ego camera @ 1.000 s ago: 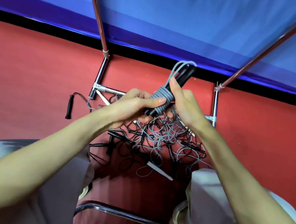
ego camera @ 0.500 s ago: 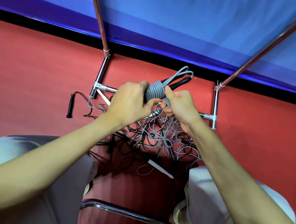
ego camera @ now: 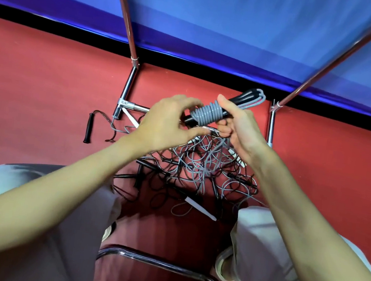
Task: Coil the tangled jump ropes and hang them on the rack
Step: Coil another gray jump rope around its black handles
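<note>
Gripping the coiled grey jump rope by its black handles, the right hand holds it aslant, long axis running near-left to far-right. The left hand pinches the loose tail beneath (wraps look snug). The rack stands just beyond, the tangled ropes below on the floor.

both forearms bare, reaching forward, converging at wrists. right hand palm turned inward, fingers curled, thumb up, gripping coiled rope bundle. left hand just beside it, back of hand up, fingers loosely bent, thumb and fingertips meeting near bundle's lower end; whether pinching cord cannot tell. knees visible beneath forearms.
</note>
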Available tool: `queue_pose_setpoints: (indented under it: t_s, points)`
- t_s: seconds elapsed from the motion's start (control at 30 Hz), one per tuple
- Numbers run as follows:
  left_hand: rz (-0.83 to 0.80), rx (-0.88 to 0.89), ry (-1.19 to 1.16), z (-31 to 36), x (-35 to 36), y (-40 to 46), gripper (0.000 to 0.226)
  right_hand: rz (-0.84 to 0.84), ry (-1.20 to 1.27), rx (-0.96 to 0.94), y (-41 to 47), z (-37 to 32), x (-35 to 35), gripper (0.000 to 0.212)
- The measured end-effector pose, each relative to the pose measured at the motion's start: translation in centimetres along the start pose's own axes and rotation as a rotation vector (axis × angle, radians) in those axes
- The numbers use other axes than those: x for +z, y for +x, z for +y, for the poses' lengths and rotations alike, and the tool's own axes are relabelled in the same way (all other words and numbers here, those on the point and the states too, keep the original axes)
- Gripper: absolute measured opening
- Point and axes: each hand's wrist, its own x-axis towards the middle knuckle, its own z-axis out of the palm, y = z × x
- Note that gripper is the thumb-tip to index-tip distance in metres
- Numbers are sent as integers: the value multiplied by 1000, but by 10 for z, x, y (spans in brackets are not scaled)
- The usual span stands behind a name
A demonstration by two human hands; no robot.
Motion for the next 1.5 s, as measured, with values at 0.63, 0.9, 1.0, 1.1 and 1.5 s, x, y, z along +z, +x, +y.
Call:
queue_pose_setpoints:
  t_s: [0.63,0.9,1.0,1.1,1.5]
  points:
    - [-81,-381,-404,10,-21,9,38,-96,-475,-105,-4,-12,-7,52]
    - [218,-30,161,0,4,-4,33,99,-224,-56,2,12,21,46]
    - [223,80,245,-8,14,-9,33,103,-243,-27,3,17,24,43]
    - [214,165,236,-14,18,-11,43,8,-111,29,0,12,19,30]
    - [221,259,184,-14,22,-12,45,35,143,46,1,13,11,34]
